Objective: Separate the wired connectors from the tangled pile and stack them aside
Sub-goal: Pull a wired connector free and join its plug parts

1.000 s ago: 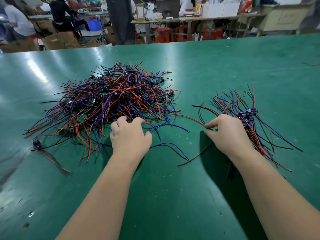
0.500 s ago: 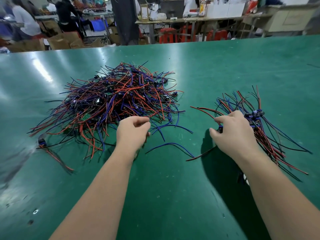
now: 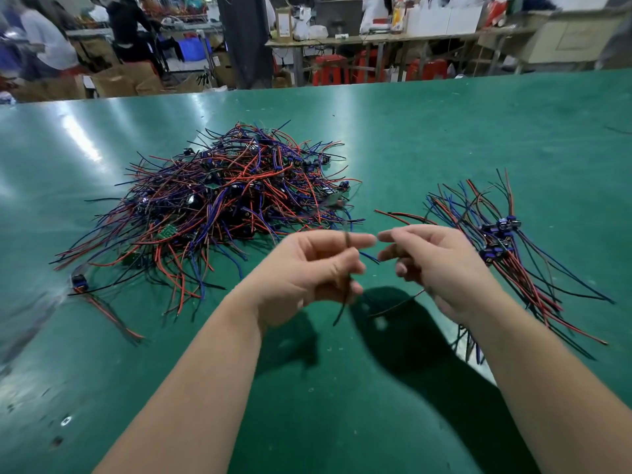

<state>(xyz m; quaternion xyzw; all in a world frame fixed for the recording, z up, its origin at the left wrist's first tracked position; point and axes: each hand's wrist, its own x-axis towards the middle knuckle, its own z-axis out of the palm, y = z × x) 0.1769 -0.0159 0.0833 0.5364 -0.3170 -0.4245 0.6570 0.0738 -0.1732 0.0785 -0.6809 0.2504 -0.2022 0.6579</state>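
Observation:
A tangled pile of red, blue and black wired connectors (image 3: 222,200) lies on the green table (image 3: 444,131) at centre left. A sorted stack of wired connectors (image 3: 506,251) lies at the right. Both hands are raised above the table in front of the pile, fingertips almost touching. My left hand (image 3: 307,268) pinches a blurred wire (image 3: 342,302) that hangs down from its fingers. My right hand (image 3: 434,265) has curled fingers, and a thin dark wire (image 3: 396,306) trails from under it. The connector bodies of these wires are hidden or blurred.
One stray blue connector with red and black leads (image 3: 80,282) lies apart at the left. Beyond the table's far edge are workbenches, red stools (image 3: 331,70), boxes and people (image 3: 48,42) at the back left.
Both hands have lifted off the table and come together at the centre. My left hand pulled a wire out of the pile's near edge; my right hand left the sorted stack, moving left.

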